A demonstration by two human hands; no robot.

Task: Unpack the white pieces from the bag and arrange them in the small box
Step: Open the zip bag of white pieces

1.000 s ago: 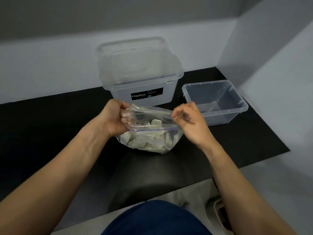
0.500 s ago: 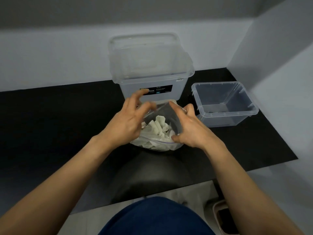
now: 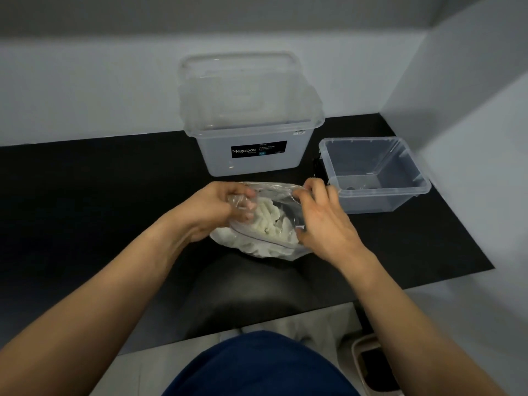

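Fingers of my left hand reach into the mouth of the clear zip bag, curled around its near-left edge, while my right hand pinches the bag's right rim, holding it wide. White pieces fill the bag, which sits on the black surface before me. Just right of it stands the small box, clear and without a lid. Behind the bag is the Megabox bin.

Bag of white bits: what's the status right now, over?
Left hand and right hand both grip the bag mouth, held open. White pieces all inside. Small box holds no pieces, path unobstructed.
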